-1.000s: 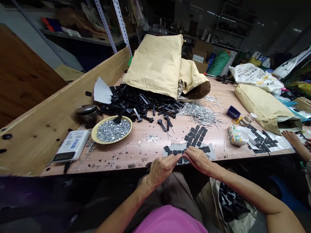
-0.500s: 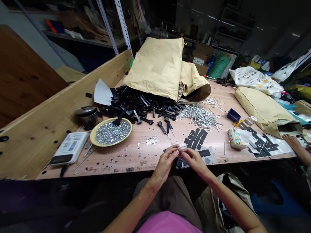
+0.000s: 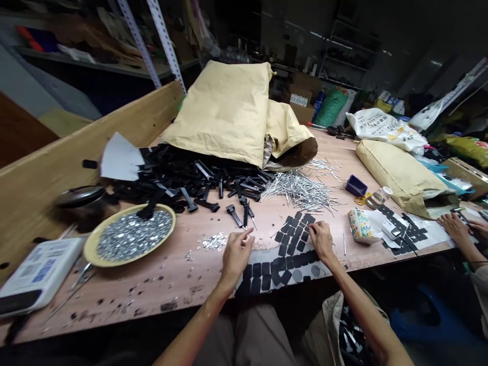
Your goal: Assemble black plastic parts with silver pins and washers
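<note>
My left hand (image 3: 237, 255) is over the front of the table, thumb and forefinger bent together; a small pale bit shows at the fingertips, too small to name. Just beyond it lie black plastic pieces with metal pins (image 3: 246, 211), and to its left a little heap of small metal bits (image 3: 214, 241). My right hand (image 3: 322, 242) reaches down with its fingers closed at the right edge of the rows of black pads (image 3: 293, 235); what is between them is hidden. Between both hands lies a grey sheet (image 3: 263, 255) bearing more black pads.
A yellow bowl (image 3: 90, 249) of metal bits and a white scale-like device (image 3: 49, 269) stand left. Behind are a black parts heap (image 3: 163, 175), a paper sack (image 3: 224, 112) and a metal pin pile (image 3: 301, 190). Another person's hand (image 3: 453, 226) works at far right.
My hands were together over the table edge; now they are apart, the left moved left and the right moved right to the black pads. The view has shifted, uncovering the grey sheet.
</note>
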